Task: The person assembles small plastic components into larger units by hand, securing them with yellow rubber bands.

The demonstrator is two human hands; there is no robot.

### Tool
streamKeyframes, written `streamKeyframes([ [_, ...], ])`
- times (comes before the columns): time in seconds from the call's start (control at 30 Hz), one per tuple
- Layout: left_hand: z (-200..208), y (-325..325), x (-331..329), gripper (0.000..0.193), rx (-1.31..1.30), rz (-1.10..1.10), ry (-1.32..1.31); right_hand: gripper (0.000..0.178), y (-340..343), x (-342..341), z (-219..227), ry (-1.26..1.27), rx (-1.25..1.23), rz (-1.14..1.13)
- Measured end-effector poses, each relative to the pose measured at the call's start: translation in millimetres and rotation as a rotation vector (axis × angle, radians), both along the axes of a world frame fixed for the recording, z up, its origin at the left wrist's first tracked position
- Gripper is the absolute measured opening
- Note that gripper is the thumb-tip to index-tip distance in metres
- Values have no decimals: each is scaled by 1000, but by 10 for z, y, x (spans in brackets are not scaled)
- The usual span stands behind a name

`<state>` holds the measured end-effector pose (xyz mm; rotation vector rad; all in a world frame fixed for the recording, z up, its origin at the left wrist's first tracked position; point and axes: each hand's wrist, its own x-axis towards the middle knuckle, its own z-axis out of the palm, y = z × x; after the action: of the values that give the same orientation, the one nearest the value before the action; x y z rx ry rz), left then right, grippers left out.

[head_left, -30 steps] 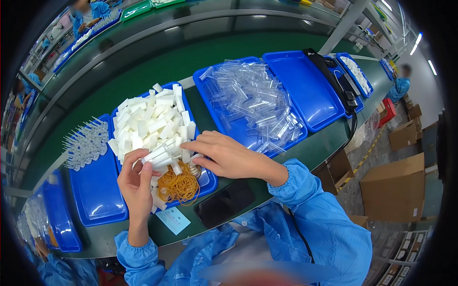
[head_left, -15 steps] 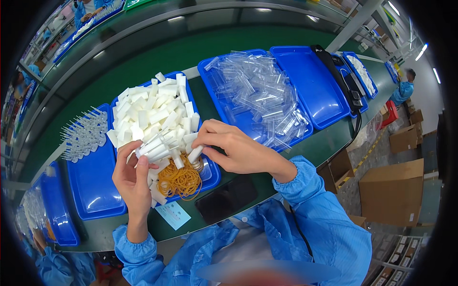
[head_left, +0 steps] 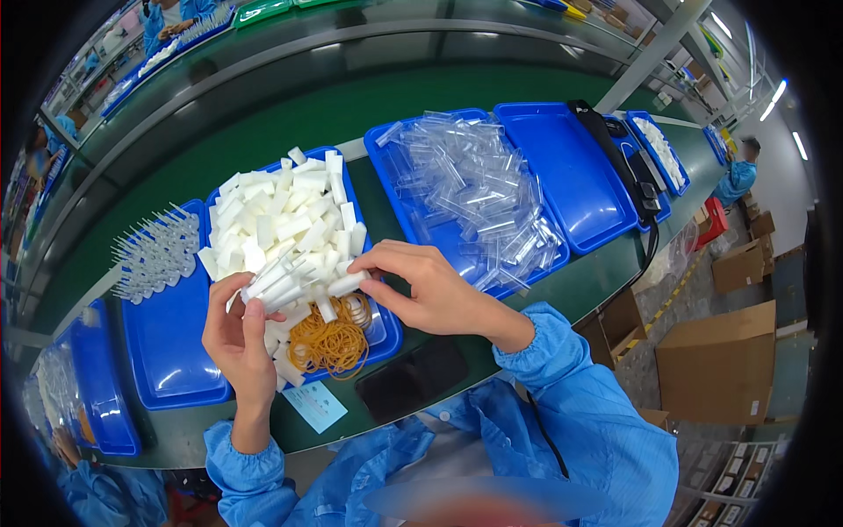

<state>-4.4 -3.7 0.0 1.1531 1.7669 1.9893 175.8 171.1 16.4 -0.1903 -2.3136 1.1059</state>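
Note:
My left hand (head_left: pixel 239 341) is closed around a bundle of slim translucent plastic tubes with thin stems (head_left: pixel 279 279), which points up and to the right. Beside it, my right hand (head_left: pixel 430 292) pinches a white block (head_left: pixel 349 283) between thumb and fingers, its left end close to the bundle. Both hands are over a blue tray heaped with short white foam-like blocks (head_left: pixel 285 198). At that tray's near end lies a tangle of tan rubber bands (head_left: pixel 329 342), with some pale rings partly hidden beside it.
To the left, a blue tray (head_left: pixel 171 351) carries rows of translucent stemmed parts (head_left: pixel 158 255). Clear plastic tubes (head_left: pixel 474 176) fill a tray on the right, beside another blue tray (head_left: pixel 584 193). A dark phone (head_left: pixel 413 386) and a light-blue slip (head_left: pixel 314 406) lie at the near edge.
The white block in my right hand has turned from slanting downward to nearly level, and its end is nearer the bundle. My left hand keeps its hold. The whole view has shifted slightly.

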Motion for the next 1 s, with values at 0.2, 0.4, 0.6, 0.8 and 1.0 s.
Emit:
streamKeyframes([
  [0.2, 16, 60, 24, 26, 5, 21, -3, 17, 35, 13, -61, 54, -73, 48],
  [0.4, 8, 40, 31, 27, -10, 35, -18, 17, 6, -20, -114, 85, -40, 38],
  [0.6, 20, 36, 29, 28, -13, 50, -1, 15, -20, -6, -73, 66, -53, 21],
  [0.8, -7, 55, 24, 28, -10, 42, -1, 14, -53, -2, -71, 91, -96, 25],
  [1.0, 1, 51, 34, 28, -14, 59, -15, 15, -41, -3, -74, 81, -42, 2],
])
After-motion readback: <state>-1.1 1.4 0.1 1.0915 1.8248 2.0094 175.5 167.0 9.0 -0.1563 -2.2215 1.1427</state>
